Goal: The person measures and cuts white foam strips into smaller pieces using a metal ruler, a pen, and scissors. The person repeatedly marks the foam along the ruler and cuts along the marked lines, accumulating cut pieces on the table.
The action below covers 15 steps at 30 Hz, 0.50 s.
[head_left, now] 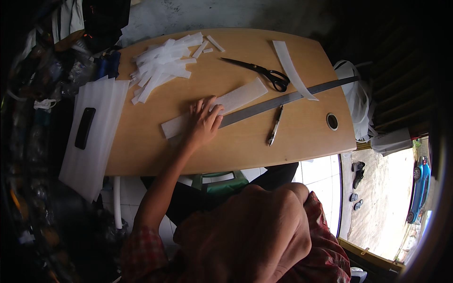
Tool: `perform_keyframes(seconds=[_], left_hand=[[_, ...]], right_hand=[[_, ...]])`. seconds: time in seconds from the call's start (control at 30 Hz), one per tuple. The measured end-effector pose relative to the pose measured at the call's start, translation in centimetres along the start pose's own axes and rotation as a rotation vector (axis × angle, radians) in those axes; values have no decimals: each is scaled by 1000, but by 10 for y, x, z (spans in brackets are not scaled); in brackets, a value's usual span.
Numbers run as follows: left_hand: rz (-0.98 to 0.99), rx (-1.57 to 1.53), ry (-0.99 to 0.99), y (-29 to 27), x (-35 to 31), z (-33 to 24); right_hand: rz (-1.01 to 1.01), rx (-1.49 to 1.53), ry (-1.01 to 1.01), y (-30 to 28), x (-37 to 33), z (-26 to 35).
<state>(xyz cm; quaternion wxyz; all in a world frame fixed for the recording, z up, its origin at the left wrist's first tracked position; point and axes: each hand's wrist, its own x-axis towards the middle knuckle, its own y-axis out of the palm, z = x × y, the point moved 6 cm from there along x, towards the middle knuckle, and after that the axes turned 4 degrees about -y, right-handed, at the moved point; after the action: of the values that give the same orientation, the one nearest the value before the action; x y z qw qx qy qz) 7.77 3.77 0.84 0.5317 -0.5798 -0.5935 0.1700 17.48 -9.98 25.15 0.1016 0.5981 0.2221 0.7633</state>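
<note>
Tan wood-grain tabletop (302,139) carries the flat, rectangular, translucent white strip (243,95) beneath our loosely spread left hand (205,123), the nearer one. Its long axis slants away rightward, alongside the long grey straightedge (269,107). Our raised right hand's (269,226) grip we cannot tell.

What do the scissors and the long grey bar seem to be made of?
Scissors: probably metal blades, dark, thin and pointed; the black handles show small highlights, so perhaps glossy paint or plastic. Long grey bar: likely metal, satin, judging by its even, dull sheen.
</note>
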Motion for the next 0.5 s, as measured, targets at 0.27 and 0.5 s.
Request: perform_keyframes(seconds=[0.27,0.5], left_hand=[[-7,-12,-3,-2,-1,2],[-9,6,51,3,3,-5]], right_hand=[[117,14,25,-1,15,-5],[43,0,119,-1,25,17]])
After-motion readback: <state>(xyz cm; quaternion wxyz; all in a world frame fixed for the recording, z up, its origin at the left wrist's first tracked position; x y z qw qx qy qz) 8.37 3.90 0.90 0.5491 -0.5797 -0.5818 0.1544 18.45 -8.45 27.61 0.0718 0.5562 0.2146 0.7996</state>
